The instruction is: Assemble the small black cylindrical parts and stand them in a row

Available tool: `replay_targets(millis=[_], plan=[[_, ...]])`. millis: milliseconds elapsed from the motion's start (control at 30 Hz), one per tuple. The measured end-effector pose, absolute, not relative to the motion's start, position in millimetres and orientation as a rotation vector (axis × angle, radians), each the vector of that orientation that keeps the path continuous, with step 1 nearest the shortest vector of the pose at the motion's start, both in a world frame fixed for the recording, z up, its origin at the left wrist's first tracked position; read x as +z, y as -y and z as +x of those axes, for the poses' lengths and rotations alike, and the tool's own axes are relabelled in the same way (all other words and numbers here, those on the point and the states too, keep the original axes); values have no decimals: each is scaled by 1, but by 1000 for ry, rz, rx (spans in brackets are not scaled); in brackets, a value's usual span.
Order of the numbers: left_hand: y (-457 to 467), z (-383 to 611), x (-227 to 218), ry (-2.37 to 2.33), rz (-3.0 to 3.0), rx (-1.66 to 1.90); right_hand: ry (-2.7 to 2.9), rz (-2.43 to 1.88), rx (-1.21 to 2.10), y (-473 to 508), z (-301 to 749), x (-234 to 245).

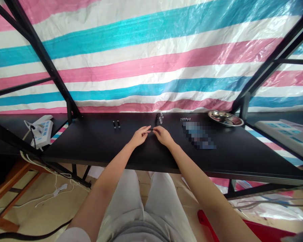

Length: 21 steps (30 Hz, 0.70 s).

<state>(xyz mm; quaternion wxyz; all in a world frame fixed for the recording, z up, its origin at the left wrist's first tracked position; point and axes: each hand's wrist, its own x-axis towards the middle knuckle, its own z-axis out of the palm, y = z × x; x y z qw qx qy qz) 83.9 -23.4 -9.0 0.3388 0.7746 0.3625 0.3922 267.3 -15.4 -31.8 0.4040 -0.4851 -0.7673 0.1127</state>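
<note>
My left hand (140, 135) and my right hand (162, 134) meet over the middle of the black table (96, 144). Both pinch a small dark part (151, 129) held between their fingertips; it is too small to name. Just beyond the hands stands a small cluster of dark and clear parts (159, 118). Two short black pieces (116, 124) lie to the left of the hands. A row of tiny silver parts (185, 119) lies to the right.
A shallow metal dish (225, 118) sits at the table's back right. A blurred patch (199, 135) lies right of my hands. A white power strip (41, 129) rests on the left shelf. Black frame bars slant up on both sides before a striped tarp.
</note>
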Motion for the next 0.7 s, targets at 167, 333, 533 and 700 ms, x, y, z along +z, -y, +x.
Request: replay_targets(millis=[167, 333, 533, 700], plan=[[24, 80, -10, -1080, 2266, 1120, 1979, -1139, 163, 19, 267, -26], [23, 77, -8, -1224, 2264, 1191, 2029, -1154, 101, 24, 264, -18], [21, 76, -8, -1337, 2163, 1205, 2035, -1177, 110, 28, 262, -14], [20, 77, -10, -1314, 2129, 1142, 2059, -1183, 157, 32, 261, -11]])
